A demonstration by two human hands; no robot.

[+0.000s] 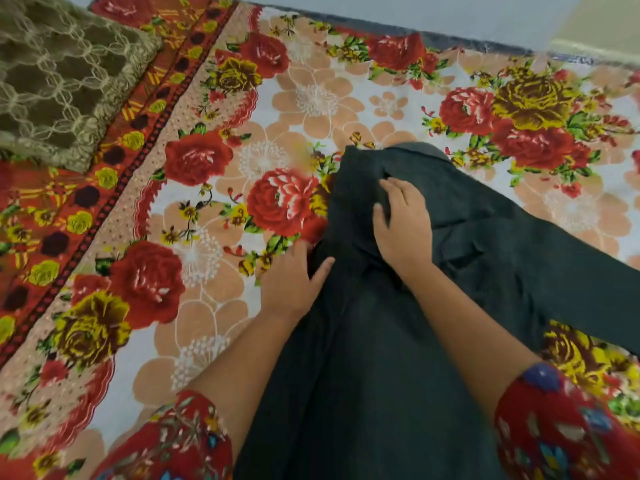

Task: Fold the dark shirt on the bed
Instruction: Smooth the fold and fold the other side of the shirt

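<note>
The dark grey shirt [374, 358] lies lengthwise on the flowered bed sheet [221, 188], running from the bottom edge up to the middle. One sleeve [554, 258] stretches out to the right. My left hand [294, 278] lies at the shirt's left edge, thumb on the cloth and fingers on the sheet. My right hand [401, 223] rests flat on the upper part of the shirt, fingers spread over a folded layer. Neither hand pinches the cloth as far as I can see.
A brown patterned blanket or cushion [59, 74] sits at the top left on the sheet's red border. The bed's far edge [450, 32] runs along the top, with pale floor beyond. My red flowered sleeves fill the bottom corners.
</note>
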